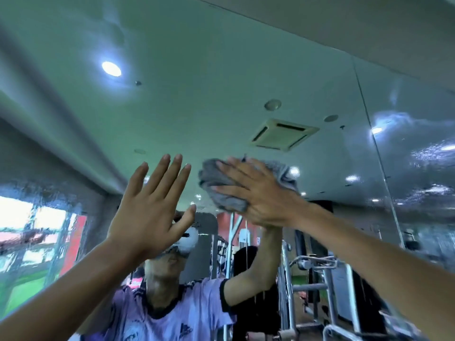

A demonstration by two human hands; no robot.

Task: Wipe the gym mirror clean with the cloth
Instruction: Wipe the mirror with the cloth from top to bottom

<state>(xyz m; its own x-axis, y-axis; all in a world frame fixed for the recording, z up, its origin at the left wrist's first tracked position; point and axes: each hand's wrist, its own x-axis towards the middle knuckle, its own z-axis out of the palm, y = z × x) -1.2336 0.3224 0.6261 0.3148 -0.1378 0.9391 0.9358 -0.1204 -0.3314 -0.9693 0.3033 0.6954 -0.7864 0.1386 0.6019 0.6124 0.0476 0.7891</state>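
cloth point(221, 190) was matt, soft fabric at the grip | mirror point(221, 70) was glossy glass, streaked wet right of the grip | frame point(309, 287) below the grip looked bare metal

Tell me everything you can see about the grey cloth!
The cloth is grey and looks soft and fuzzy, like a towel. It is bunched into a crumpled wad, not spread out. The right hand presses it against the mirror with flat fingers, high up, and folds poke out around the hand.
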